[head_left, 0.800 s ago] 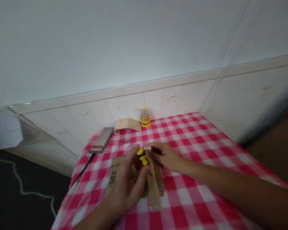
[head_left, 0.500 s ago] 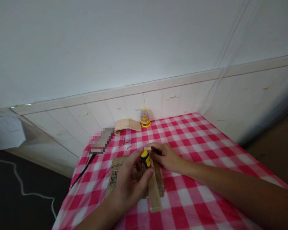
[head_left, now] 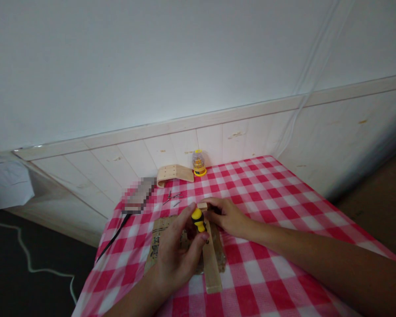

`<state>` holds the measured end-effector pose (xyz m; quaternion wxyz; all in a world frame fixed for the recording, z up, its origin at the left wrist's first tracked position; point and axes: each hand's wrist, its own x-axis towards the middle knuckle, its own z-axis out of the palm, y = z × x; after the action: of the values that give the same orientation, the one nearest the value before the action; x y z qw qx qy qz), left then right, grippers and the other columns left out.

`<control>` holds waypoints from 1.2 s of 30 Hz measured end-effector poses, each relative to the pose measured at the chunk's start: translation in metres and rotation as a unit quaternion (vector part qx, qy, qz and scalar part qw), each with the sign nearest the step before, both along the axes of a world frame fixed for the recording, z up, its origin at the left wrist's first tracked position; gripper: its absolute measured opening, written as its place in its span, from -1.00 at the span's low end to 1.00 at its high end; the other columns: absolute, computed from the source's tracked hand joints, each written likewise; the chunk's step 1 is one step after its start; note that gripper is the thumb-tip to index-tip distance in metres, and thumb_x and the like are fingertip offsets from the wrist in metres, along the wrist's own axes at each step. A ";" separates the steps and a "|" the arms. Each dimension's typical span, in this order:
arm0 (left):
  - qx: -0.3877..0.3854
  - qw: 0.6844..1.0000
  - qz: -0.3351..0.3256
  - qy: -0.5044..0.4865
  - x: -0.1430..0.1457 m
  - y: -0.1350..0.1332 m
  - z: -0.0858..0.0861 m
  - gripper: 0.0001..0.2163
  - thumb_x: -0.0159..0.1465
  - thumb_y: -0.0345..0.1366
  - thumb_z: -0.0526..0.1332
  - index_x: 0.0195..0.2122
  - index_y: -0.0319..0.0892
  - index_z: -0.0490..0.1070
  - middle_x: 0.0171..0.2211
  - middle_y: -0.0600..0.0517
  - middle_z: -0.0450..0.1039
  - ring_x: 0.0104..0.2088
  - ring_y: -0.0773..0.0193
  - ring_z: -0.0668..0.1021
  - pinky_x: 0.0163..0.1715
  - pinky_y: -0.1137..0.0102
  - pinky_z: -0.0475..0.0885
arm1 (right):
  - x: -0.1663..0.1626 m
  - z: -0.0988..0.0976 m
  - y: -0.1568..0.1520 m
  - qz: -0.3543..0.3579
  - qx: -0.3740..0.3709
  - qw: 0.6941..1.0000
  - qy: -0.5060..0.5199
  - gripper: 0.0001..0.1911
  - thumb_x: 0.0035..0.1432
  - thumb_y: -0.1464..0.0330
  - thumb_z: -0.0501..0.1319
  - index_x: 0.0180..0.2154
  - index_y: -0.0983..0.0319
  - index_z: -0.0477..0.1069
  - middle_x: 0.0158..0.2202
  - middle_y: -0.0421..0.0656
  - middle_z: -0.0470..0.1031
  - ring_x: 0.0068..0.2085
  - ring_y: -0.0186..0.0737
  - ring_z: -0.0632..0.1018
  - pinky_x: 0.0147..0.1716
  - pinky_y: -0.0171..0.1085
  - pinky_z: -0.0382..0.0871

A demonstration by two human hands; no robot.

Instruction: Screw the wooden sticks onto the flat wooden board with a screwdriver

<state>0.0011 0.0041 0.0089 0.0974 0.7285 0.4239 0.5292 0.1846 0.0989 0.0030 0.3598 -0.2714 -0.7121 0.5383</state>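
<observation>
My left hand (head_left: 178,244) is closed around a short yellow-and-black screwdriver (head_left: 198,219), its thumb and fingers on the handle. The screwdriver stands over a narrow wooden bar (head_left: 212,274), and its tip is hidden. At the bar's far end sits a small wooden block (head_left: 202,206). My right hand (head_left: 229,216) grips that far end from the right, its fingertips partly hidden behind the wood. Beneath the bar lies a worn brown cardboard piece (head_left: 156,240) with dark printing.
A red-and-white checked cloth (head_left: 251,273) covers the table. Several screws (head_left: 174,198) lie beyond the cardboard. Farther back are a bent wooden piece with holes (head_left: 174,172) and a yellow-based clear container (head_left: 199,164) by the wall. A blurred-out object (head_left: 139,196) with a black cord lies left.
The screwdriver handle has turned in my left hand, and its top leans slightly more to the left. My right hand and the wooden bar stay nearly in place.
</observation>
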 end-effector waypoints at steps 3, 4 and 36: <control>0.000 1.000 -0.011 -0.002 0.000 -0.001 0.001 -0.39 0.38 -0.37 0.26 0.42 0.05 0.14 -0.14 0.03 0.57 -0.26 0.32 0.60 -0.24 0.44 0.55 | 0.000 -0.001 0.001 -0.002 0.001 1.000 -0.010 -0.75 0.27 0.18 0.28 -0.19 0.24 0.55 -0.28 -0.13 0.58 -0.26 -0.16 0.53 -0.28 -0.26 0.38; -0.003 1.000 -0.013 -0.003 0.000 -0.001 0.002 -0.38 0.38 -0.37 0.26 0.43 0.05 0.13 -0.12 0.02 0.57 -0.25 0.32 0.60 -0.23 0.44 0.55 | 0.000 -0.002 0.001 -0.004 0.003 1.000 -0.015 -0.75 0.27 0.19 0.28 -0.19 0.24 0.55 -0.29 -0.13 0.58 -0.27 -0.16 0.53 -0.29 -0.26 0.38; -0.127 0.960 0.003 -0.250 0.012 0.011 0.006 -0.36 0.36 -0.27 0.34 0.42 0.00 0.15 -0.15 -0.04 0.60 -0.18 0.23 0.65 -0.22 0.38 0.56 | -0.002 0.002 -0.001 -0.038 0.016 0.997 -0.064 -0.80 0.24 0.42 0.23 -0.12 0.25 0.57 -0.24 -0.11 0.65 -0.25 -0.17 0.61 -0.28 -0.27 0.43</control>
<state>0.0126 0.0150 0.0153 0.2904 0.5533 0.4518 0.6368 0.1827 0.0979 0.0054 0.3378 -0.3264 -0.7314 0.4943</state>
